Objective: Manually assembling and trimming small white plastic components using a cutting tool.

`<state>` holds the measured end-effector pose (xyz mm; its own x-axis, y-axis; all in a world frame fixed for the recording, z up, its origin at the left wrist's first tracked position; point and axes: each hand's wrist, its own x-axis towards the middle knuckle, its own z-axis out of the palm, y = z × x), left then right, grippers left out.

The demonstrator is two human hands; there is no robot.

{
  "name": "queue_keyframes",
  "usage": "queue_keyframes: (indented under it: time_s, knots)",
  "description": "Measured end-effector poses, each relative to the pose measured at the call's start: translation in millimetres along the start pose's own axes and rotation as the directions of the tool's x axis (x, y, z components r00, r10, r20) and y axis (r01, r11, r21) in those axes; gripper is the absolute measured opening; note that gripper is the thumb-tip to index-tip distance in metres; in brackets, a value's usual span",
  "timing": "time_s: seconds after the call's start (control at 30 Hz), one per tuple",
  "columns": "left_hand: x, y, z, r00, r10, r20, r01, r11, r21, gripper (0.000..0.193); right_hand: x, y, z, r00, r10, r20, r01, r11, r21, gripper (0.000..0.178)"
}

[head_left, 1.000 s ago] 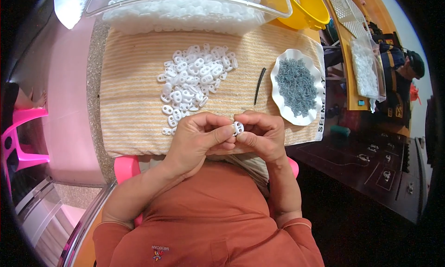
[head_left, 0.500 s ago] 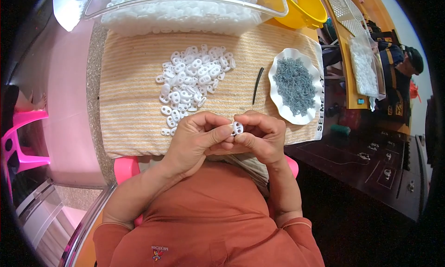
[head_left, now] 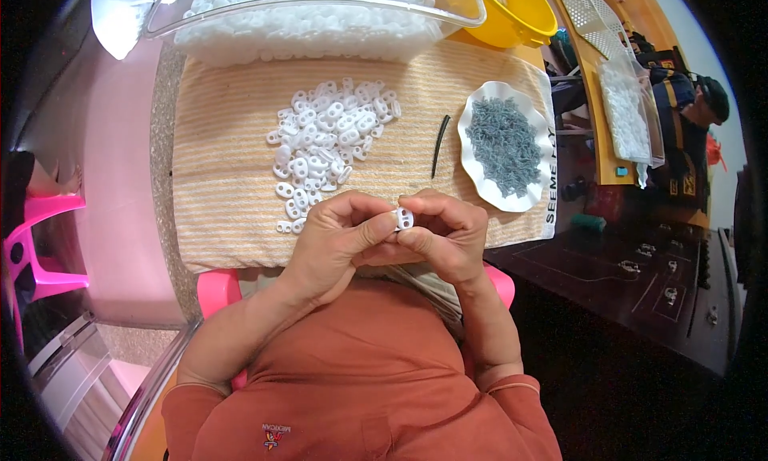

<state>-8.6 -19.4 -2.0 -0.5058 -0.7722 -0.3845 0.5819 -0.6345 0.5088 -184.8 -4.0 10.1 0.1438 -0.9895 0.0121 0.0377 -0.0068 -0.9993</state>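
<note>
Between my two hands, just past the near edge of the striped towel (head_left: 232,125), is a small white two-hole cord lock (head_left: 406,219). My left hand (head_left: 340,237) pinches its left side between thumb and fingers. My right hand (head_left: 450,233) closes on it from the right, thumb below and forefinger above. The fingers cover part of the piece, so I cannot see whether anything sits inside. Beyond my left hand lies a loose pile of similar white pieces (head_left: 324,137). A white wavy-rimmed dish (head_left: 472,169) to the right holds many tiny grey spring-like parts (head_left: 508,149).
A thin black stick (head_left: 441,147) lies left of the dish. At the far edge stand a clear bin (head_left: 320,19) full of white pieces and a yellow basin (head_left: 520,21). A pink stool (head_left: 48,281) is at left; another person (head_left: 696,109) sits far right.
The held cord lock has turned slightly between my fingertips. Both hands keep their grip, and the view has shifted a little.
</note>
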Motion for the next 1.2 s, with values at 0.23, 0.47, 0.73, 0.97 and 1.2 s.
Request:
queue_keyframes:
  time_s: [0.23, 0.47, 0.73, 0.97, 1.2]
  knots:
    - [0, 6, 2, 0.996, -0.065, 0.067, 0.069, 0.996, -0.057, 0.013, 2, 3, 0, 0.997, -0.075, 0.022, 0.073, 0.996, 0.057, 0.033]
    - [-2, 11, 3, 0.986, -0.081, 0.145, 0.091, 0.994, -0.064, 0.010, 3, -1, 5, 0.995, -0.100, 0.011, 0.098, 0.992, 0.078, 0.033]
    - [-2, 11, 1, 0.970, -0.103, 0.221, 0.120, 0.991, -0.064, 0.020, -1, -10, 6, 0.994, -0.110, 0.012, 0.110, 0.993, 0.033, 0.034]
    - [-2, 9, 0, 0.962, -0.111, 0.251, 0.134, 0.988, -0.078, 0.022, -1, -10, 6, 0.985, -0.171, 0.024, 0.171, 0.985, -0.027, 0.034]
    - [-1, 9, -3, 0.953, -0.117, 0.280, 0.147, 0.985, -0.087, 0.022, 0, -10, 6, 0.974, -0.226, 0.022, 0.227, 0.970, -0.088, 0.034]
